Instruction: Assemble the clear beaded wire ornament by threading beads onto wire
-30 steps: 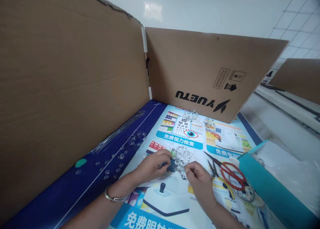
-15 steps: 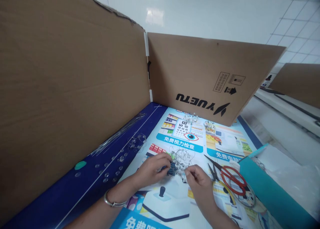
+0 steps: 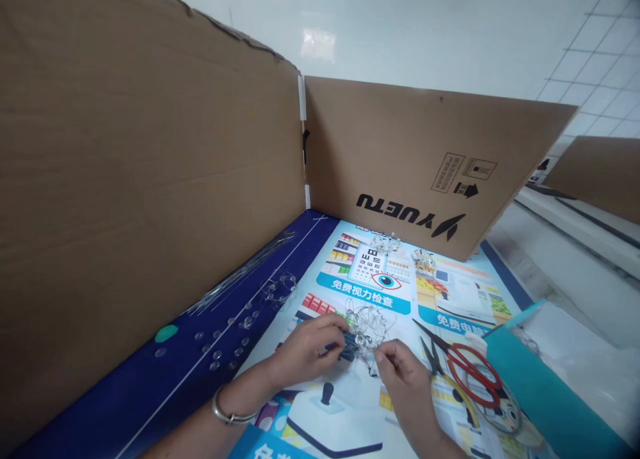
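Observation:
A tangle of thin silvery wire strung with clear beads (image 3: 367, 332) lies between my two hands on the printed sheet. My left hand (image 3: 317, 345), with a metal bangle at the wrist, pinches its left side between thumb and fingers. On the other side, my right hand (image 3: 400, 365) has thumb and forefinger closed on the wire's right edge. The exact strands in the fingertips are too fine to make out. Right of my right hand lie red-handled scissors (image 3: 475, 375) and yellow-handled pliers (image 3: 457, 385).
Loose clear beads (image 3: 217, 354), a green disc (image 3: 166, 333) and a bundle of straight wires (image 3: 240, 272) lie at left. Other beaded wire pieces (image 3: 386, 243) sit at the back. Cardboard walls (image 3: 420, 159) stand behind and left. A teal box (image 3: 540, 379) holds clear plastic at right.
The whole view has shifted slightly, so everything sits a little lower and farther right. Both hands keep their grip on the beaded wire, with hardly any finger movement.

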`<state>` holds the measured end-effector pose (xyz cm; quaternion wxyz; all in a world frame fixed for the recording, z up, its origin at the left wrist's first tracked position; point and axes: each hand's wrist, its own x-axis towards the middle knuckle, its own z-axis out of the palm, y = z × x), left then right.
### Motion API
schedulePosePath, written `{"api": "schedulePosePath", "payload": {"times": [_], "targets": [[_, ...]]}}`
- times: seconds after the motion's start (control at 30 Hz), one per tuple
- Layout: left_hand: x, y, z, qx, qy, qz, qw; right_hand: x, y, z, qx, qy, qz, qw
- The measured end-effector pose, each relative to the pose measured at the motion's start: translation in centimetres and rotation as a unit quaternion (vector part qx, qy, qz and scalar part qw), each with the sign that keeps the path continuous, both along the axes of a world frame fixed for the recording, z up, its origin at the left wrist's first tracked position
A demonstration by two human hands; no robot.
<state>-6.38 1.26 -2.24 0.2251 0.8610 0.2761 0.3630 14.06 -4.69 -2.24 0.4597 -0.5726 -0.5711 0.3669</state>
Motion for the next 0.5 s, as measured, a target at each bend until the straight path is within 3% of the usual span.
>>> {"api": "schedulePosePath", "payload": {"times": [0.5], "targets": [[-0.1, -0.1, 0.1, 0.006, 0.006, 0.004, 1.0, -0.3, -0.5, 1.1, 0.018, -0.03, 0.027, 0.999]]}}
